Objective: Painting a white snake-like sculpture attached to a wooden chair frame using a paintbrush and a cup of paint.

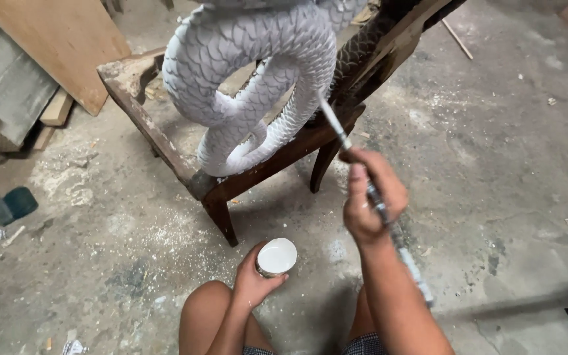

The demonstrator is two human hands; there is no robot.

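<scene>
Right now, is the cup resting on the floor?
No, the left hand holds the cup of white paint up above the floor.

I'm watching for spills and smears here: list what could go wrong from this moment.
1. The cup of white paint is gripped at its rim by the left hand and could tip onto the concrete floor.
2. The long brush in the right hand may drip onto the dark wooden chair frame under the scaled sculpture.

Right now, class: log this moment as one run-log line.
left hand: holds cup of white paint | right hand: grips long brush, tip on scaled white carving | carving on bare wooden chair frame
</scene>
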